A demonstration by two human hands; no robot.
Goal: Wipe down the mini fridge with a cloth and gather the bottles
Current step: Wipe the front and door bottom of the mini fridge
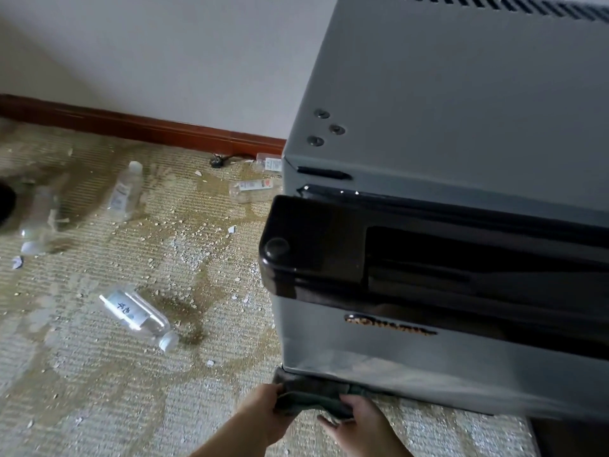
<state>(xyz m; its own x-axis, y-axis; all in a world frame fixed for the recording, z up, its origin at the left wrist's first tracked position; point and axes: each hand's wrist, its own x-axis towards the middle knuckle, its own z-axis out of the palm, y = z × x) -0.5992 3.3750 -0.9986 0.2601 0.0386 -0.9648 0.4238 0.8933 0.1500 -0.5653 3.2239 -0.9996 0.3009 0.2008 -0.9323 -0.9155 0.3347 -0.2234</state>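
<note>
The grey mini fridge (454, 103) with a black door band fills the right side. At its lower front corner a grey cloth (313, 395) is held by both hands. My left hand (263, 410) grips the cloth's left end. My right hand (357, 420) grips its right end. Clear plastic bottles lie on the carpet: one near the middle (138, 316), one further back (125, 191), one blurred at the far left (36, 222), and two by the fridge's left side (252, 189) (270, 163).
The carpet (99, 390) is stained and strewn with crumbs and paper bits. A red-brown skirting board (131, 125) runs along the white wall. A dark plug (219, 159) lies by the skirting. A dark shape (5, 202) sits at the left edge.
</note>
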